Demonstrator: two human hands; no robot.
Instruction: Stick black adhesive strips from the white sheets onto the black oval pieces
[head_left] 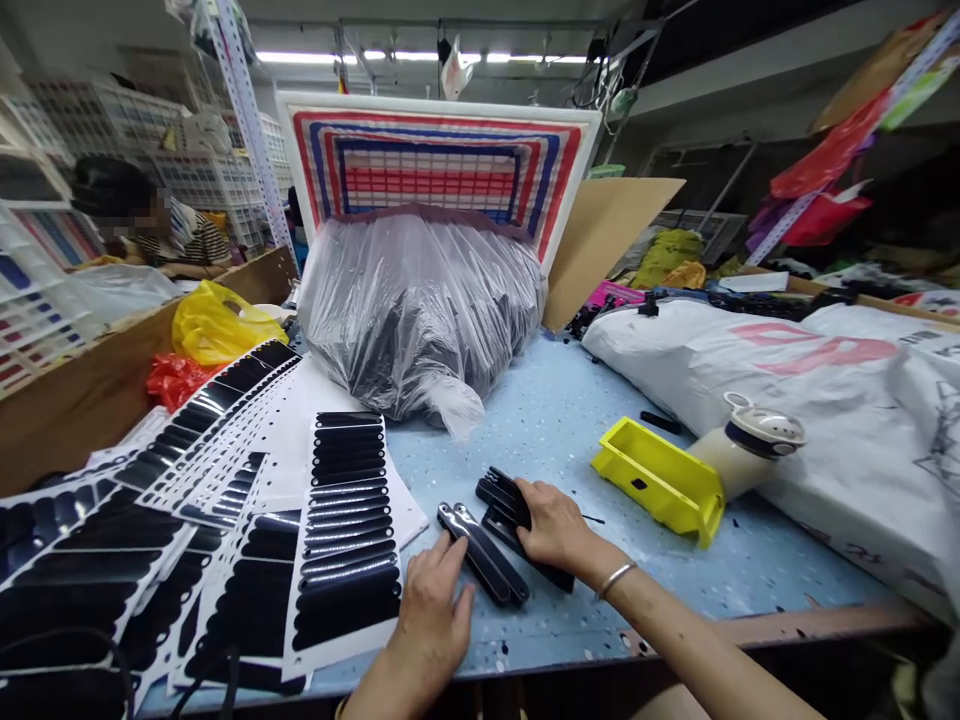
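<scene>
My left hand [431,607] lies flat on the blue table [570,420], fingers stretched toward two long black clips [484,555] and touching their near side. My right hand [553,525] is curled over a stack of black plastic pieces [504,500] just behind the clips, fingers wrapped on them. A silver bangle sits on that wrist. To the left lie white sheets of black oval stickers [346,520], the nearest one right beside my left hand.
A yellow plastic tray [660,480] and a white bottle [739,445] lie at the right. A large clear bag of dark parts [420,310] stands behind, a white sack [787,380] to the right. Another person sits far left behind a cardboard wall.
</scene>
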